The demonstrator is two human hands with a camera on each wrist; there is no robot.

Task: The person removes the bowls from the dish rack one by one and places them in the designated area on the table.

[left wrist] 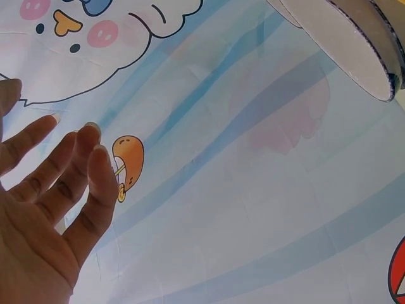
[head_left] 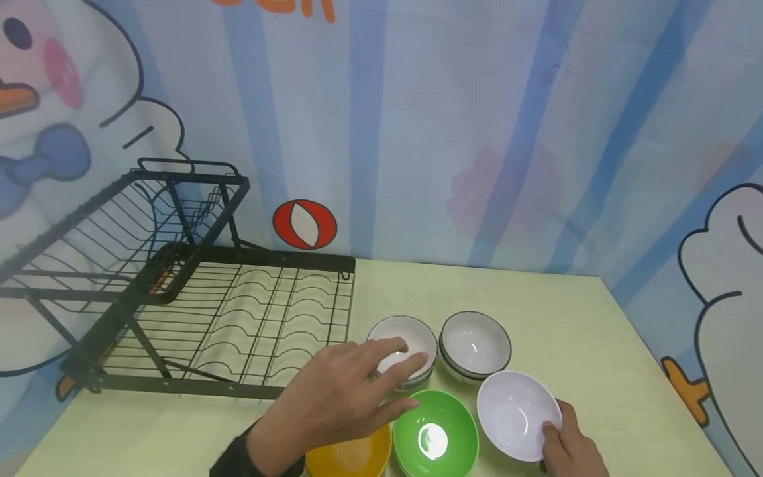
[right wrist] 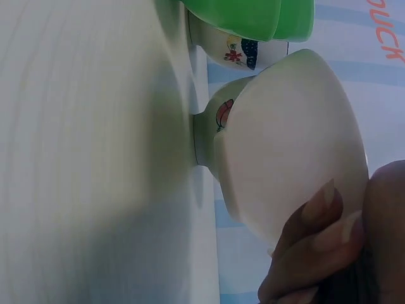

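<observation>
My right hand (head_left: pixel 572 445) grips the rim of a plain white bowl (head_left: pixel 515 411), thumb on the inside and fingers beneath. In the right wrist view this bowl (right wrist: pixel 291 133) is lifted off the table, tilted. My left hand (head_left: pixel 346 391) hovers with fingers extended and holds nothing; in the left wrist view its fingers (left wrist: pixel 90 206) are spread in the air. Below and around it are a green bowl (head_left: pixel 441 424), a yellow bowl (head_left: pixel 357 456) partly hidden by the hand, and a stack of white bowls (head_left: pixel 398 329) with dark rims. Another such stack (head_left: pixel 477 341) stands to the right.
A black wire dish rack (head_left: pixel 262 318) with an upper tier (head_left: pixel 205 245) occupies the table's left side. The pale table (head_left: pixel 554 311) ends at a cartoon-printed backdrop (head_left: pixel 405 132) behind and to the right.
</observation>
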